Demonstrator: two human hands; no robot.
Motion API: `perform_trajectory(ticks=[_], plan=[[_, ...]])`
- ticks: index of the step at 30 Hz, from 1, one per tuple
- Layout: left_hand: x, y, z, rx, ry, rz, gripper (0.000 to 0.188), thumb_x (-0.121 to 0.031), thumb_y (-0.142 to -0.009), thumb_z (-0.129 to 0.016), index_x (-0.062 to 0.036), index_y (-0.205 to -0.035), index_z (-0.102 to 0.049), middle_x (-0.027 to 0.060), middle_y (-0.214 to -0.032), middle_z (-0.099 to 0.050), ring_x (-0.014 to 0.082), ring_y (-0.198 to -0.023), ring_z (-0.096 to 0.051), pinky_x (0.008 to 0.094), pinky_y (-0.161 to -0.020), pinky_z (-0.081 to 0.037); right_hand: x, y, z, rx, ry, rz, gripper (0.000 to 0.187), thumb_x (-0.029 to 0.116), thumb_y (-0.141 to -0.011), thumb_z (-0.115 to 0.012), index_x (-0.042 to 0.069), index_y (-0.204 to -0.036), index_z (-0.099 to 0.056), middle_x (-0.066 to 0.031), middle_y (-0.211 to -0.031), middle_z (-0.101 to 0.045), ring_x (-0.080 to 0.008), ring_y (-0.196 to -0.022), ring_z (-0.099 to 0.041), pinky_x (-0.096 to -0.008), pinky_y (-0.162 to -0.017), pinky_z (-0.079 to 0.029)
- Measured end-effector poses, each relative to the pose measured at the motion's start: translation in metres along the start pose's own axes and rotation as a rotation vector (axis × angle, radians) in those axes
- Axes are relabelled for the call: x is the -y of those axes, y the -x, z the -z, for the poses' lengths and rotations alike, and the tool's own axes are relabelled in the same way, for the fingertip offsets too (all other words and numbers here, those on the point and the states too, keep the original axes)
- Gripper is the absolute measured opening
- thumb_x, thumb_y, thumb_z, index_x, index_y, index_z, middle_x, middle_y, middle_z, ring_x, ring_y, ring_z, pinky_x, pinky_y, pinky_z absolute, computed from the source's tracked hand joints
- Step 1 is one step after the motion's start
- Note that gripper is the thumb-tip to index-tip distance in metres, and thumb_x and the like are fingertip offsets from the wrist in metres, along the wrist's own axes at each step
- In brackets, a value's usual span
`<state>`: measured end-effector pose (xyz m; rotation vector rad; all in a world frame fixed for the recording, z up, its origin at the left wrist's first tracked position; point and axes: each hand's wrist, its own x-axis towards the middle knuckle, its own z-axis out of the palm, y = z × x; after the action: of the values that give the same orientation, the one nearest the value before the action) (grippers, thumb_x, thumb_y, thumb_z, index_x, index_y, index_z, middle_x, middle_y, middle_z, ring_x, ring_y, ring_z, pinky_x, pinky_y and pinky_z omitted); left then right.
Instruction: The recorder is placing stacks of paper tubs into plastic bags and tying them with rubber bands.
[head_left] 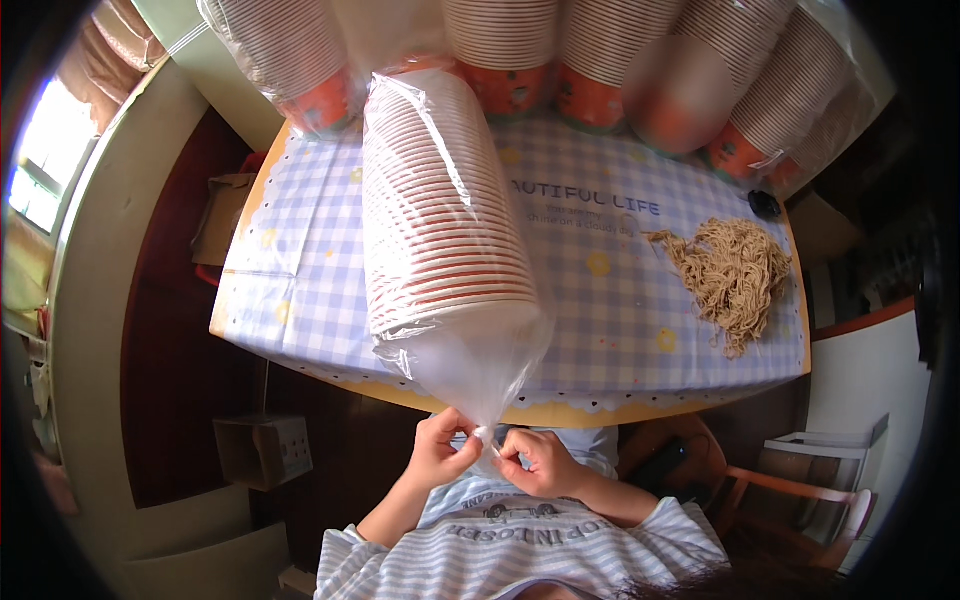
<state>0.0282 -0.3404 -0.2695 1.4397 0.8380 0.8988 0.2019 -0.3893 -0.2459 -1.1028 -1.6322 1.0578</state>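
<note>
A long stack of paper cups [450,230] lies on the table inside a clear plastic bag [470,365], cup mouths facing me. The bag narrows to a twisted neck at the table's front edge. My left hand [443,452] pinches this neck from the left, thumb and fingers closed. Just to its right, my right hand [541,465] has its fingers curled together at the bag's gathered end. A thin pale strand or bit of plastic shows at its fingertips; which of these it is I cannot tell.
Several more bagged cup stacks [500,50] stand along the table's far edge. A tangled heap of beige string [735,280] lies at the right on the checked tablecloth [590,330]. A small black object [764,205] is behind it. A wooden chair [740,490] stands at lower right, a cardboard box [262,450] at lower left.
</note>
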Motion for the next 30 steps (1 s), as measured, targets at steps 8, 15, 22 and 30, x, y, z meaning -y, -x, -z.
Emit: perform_trajectory(ticks=[8, 15, 22, 30], plan=[[-0.002, 0.005, -0.006, 0.061, 0.250, 0.010, 0.021, 0.006, -0.070, -0.055, 0.0024, -0.090, -0.052, 0.0058, -0.083, -0.055, 0.0102, -0.075, -0.056, 0.0221, -0.068, -0.047, 0.005, -0.010, 0.000, -0.147, -0.118, -0.064, 0.028, 0.007, -0.066, -0.071, 0.003, -0.088, -0.054, -0.0067, -0.080, -0.058, -0.0158, -0.069, -0.059, -0.0263, -0.063, -0.047], [-0.009, -0.002, 0.000, 0.233, 0.138, -0.038, 0.025, 0.006, -0.066, -0.061, 0.0018, -0.090, -0.053, 0.0057, -0.084, -0.055, 0.0111, -0.077, -0.057, 0.0222, -0.066, -0.048, 0.003, -0.006, 0.004, -0.132, -0.038, -0.062, 0.022, 0.003, -0.064, -0.067, 0.004, -0.083, -0.054, -0.0062, -0.074, -0.059, -0.0173, -0.069, -0.060, -0.0268, -0.062, -0.047], [-0.004, 0.006, -0.012, 0.061, 0.240, 0.046, 0.021, 0.004, -0.065, -0.061, 0.0002, -0.084, -0.053, 0.0001, -0.075, -0.053, 0.0061, -0.067, -0.052, 0.0189, -0.061, -0.044, 0.006, -0.007, 0.000, -0.185, 0.043, 0.079, 0.018, 0.000, -0.062, -0.063, 0.005, -0.076, -0.053, -0.0072, -0.074, -0.057, -0.0204, -0.067, -0.059, -0.0279, -0.060, -0.046], [-0.009, -0.002, -0.008, -0.122, 0.345, 0.012, 0.021, 0.005, -0.068, -0.062, -0.0029, -0.073, -0.044, 0.0033, -0.075, -0.056, 0.0073, -0.068, -0.053, 0.0194, -0.062, -0.043, 0.003, 0.008, -0.015, -0.085, 0.010, 0.182, 0.017, 0.007, -0.066, -0.065, 0.005, -0.074, -0.051, -0.0064, -0.069, -0.053, -0.0217, -0.061, -0.056, -0.0305, -0.057, -0.045]])
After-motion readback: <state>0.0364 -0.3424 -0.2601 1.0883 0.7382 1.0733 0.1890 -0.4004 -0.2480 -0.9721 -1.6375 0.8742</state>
